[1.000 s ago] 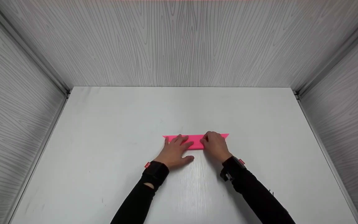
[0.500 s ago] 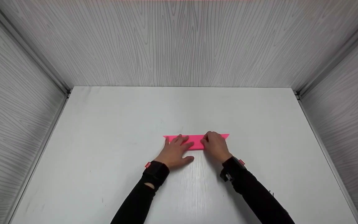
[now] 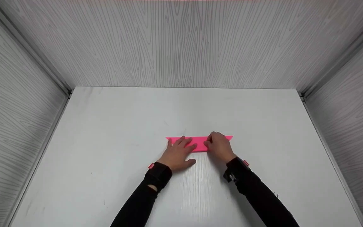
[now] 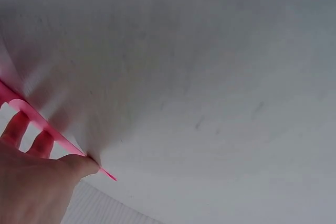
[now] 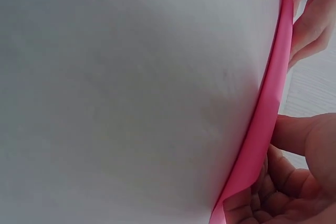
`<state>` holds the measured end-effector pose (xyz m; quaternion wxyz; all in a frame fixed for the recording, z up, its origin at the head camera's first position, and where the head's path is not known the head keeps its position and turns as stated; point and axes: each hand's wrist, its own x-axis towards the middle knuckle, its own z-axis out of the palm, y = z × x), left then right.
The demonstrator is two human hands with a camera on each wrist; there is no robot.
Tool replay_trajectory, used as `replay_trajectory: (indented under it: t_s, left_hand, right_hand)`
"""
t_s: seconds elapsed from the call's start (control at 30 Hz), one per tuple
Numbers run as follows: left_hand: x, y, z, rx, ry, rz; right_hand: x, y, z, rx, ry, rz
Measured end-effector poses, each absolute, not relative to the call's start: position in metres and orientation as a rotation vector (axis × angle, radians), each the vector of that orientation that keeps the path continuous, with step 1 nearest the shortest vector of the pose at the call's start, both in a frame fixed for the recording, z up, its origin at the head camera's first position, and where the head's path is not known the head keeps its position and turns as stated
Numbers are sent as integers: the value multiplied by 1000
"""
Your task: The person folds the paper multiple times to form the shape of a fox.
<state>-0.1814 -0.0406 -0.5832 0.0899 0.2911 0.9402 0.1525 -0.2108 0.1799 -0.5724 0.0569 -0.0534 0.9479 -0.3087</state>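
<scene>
A bright pink strip of folded paper (image 3: 199,144) lies flat on the white table (image 3: 106,176), its far corners slanting out to points. Across its left part rests my left hand (image 3: 175,156), fingers spread and fairly straight, thumb on the table just below the near edge. On the right part, my right hand (image 3: 220,147) presses down with curled fingers. The right wrist view shows that thumb (image 5: 299,134) against the pink paper (image 5: 265,119), the other fingers bent under the palm. Part of the paper is covered by both hands.
Grey wood-grained panels stand around the table: a back wall (image 3: 181,44), a left wall (image 3: 14,119) and a right wall (image 3: 351,113). Black bands with red tags circle both wrists.
Almost nothing differs. Both hands keep their places on the paper; the right hand's knuckles sit very slightly higher.
</scene>
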Motion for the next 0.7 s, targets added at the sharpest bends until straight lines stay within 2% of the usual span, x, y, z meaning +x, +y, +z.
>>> replay_trajectory:
  t_s: [0.53, 0.7]
  left_hand:
    - [-181, -43, -588, 880, 2815, 432]
    - [-181, -42, -587, 868, 2802, 438]
  right_hand:
    - [-206, 172, -552, -326, 2765, -851]
    - [-207, 170, -553, -293, 2721, -795]
